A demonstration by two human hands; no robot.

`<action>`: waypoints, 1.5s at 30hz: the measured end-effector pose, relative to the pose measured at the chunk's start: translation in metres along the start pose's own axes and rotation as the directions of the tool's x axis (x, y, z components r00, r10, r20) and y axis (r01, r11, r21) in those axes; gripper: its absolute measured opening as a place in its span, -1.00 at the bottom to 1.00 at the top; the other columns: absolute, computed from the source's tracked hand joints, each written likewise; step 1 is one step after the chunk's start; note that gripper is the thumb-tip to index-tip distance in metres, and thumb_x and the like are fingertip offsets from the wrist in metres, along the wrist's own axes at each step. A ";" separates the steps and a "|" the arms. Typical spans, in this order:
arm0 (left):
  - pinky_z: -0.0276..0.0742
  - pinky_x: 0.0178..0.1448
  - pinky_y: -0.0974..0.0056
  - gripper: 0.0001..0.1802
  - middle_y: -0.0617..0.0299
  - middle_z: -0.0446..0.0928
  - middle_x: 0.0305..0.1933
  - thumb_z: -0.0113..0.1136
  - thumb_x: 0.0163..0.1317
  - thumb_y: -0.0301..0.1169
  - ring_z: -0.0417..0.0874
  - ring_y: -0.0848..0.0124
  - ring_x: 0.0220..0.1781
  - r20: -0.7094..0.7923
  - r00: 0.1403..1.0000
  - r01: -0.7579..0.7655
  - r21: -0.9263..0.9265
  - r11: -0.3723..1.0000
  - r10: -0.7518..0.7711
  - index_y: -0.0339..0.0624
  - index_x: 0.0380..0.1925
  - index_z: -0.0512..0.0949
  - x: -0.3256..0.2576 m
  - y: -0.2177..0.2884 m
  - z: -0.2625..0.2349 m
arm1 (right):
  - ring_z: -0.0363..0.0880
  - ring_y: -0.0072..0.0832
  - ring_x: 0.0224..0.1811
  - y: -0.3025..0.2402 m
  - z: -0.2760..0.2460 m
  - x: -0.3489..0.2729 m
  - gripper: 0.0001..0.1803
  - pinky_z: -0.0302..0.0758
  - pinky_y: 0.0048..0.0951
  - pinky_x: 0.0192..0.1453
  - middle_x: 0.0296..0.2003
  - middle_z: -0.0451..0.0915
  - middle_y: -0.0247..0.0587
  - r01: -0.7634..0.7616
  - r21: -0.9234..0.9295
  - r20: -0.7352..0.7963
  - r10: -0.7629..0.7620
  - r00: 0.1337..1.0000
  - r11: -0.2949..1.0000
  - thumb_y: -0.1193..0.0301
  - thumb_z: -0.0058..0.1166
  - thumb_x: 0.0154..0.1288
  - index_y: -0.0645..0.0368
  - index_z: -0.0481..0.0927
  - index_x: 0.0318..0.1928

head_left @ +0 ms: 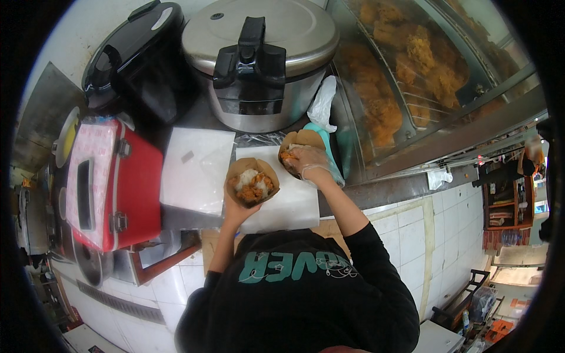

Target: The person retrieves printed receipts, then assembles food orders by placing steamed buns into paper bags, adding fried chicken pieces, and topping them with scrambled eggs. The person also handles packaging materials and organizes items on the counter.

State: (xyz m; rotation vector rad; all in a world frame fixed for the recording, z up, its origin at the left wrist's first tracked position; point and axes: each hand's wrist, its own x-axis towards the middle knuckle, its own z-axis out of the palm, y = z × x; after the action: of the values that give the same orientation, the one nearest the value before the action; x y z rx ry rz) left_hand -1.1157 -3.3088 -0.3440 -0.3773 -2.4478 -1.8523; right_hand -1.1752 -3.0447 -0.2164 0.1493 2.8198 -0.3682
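Note:
My left hand (pixel 239 210) is wrapped round the lower side of a brown paper food box (pixel 228 189), holding it above a white sheet. Inside that box lie white rice (pixel 250 178) and pieces of fried chicken (pixel 252 192). My right hand (pixel 312 163), in a clear plastic glove, reaches into a second brown paper box (pixel 302 139) just to the right. Some orange-brown food and a little rice show beside its fingers. The fingertips are hidden in the box, so I cannot make out their grip.
White sheets (pixel 197 170) lie on the dark counter. Behind stands a big steel rice cooker (pixel 265 97), with a black lidded container (pixel 150 65) to its left. A red cool box (pixel 138 188) is at left. The glass cabinet (pixel 412 117) at right holds fried chicken. A white plastic bag (pixel 323 106) lies between.

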 end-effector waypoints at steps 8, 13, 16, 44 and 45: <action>0.35 0.37 0.07 0.27 -0.10 0.25 0.30 0.66 -0.32 -0.25 0.36 0.08 0.34 -0.027 1.000 0.011 0.000 1.000 -0.011 -0.35 0.36 0.04 -0.002 -0.007 0.002 | 0.58 -0.23 0.11 0.012 0.015 0.005 -0.61 0.46 -0.18 0.19 0.06 0.64 -0.27 -0.129 0.089 -0.023 0.132 0.991 0.988 -0.04 0.07 0.29 -0.15 0.70 -0.04; 0.35 0.37 0.08 0.27 -0.10 0.24 0.30 0.66 -0.32 -0.24 0.35 0.09 0.36 -0.023 1.000 0.007 0.025 1.000 -0.007 -0.35 0.36 0.03 -0.003 -0.009 0.003 | 0.63 -0.18 0.05 0.017 0.013 0.018 -0.61 0.50 -0.18 0.16 -0.02 0.67 -0.18 -0.046 0.095 0.107 0.036 0.994 0.994 0.02 0.16 0.22 -0.06 0.70 -0.06; 0.36 0.37 0.08 0.27 -0.10 0.24 0.30 0.65 -0.31 -0.25 0.35 0.09 0.36 -0.018 1.000 0.024 -0.001 1.000 -0.024 -0.35 0.36 0.03 -0.003 -0.011 0.003 | 0.64 -0.20 0.04 0.006 0.009 0.017 -0.60 0.53 -0.21 0.13 -0.02 0.68 -0.13 -0.136 0.002 0.096 0.135 0.986 0.991 0.09 0.21 0.18 0.01 0.69 -0.04; 0.30 0.46 0.03 0.29 -0.10 0.12 0.43 0.60 -0.20 -0.34 0.25 0.09 0.45 0.027 0.990 0.139 -0.024 0.990 -0.138 -0.25 0.44 -0.11 -0.011 -0.035 0.006 | 0.61 -0.59 -0.44 0.128 -0.277 -0.253 -0.76 0.49 -0.57 -0.40 -0.43 0.67 -0.22 0.574 0.309 -0.895 0.027 0.445 0.758 0.34 0.08 0.43 0.28 0.66 -0.15; 0.29 0.46 0.02 0.28 -0.09 0.12 0.43 0.59 -0.19 -0.37 0.25 0.09 0.45 0.034 0.993 0.112 -0.095 0.989 -0.109 -0.24 0.45 -0.12 -0.011 -0.034 0.008 | 0.55 -0.64 -0.47 0.146 -0.300 -0.250 -0.70 0.43 -0.63 -0.41 -0.43 0.65 -0.28 0.452 0.314 -0.921 0.153 0.357 0.835 0.24 0.07 0.45 0.25 0.66 -0.12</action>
State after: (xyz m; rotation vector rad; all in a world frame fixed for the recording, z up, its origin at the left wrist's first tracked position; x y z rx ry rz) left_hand -1.1119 -3.3118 -0.3801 -0.2796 -2.4516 -2.0286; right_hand -0.9986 -2.8404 0.1016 0.2654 3.7563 -1.6137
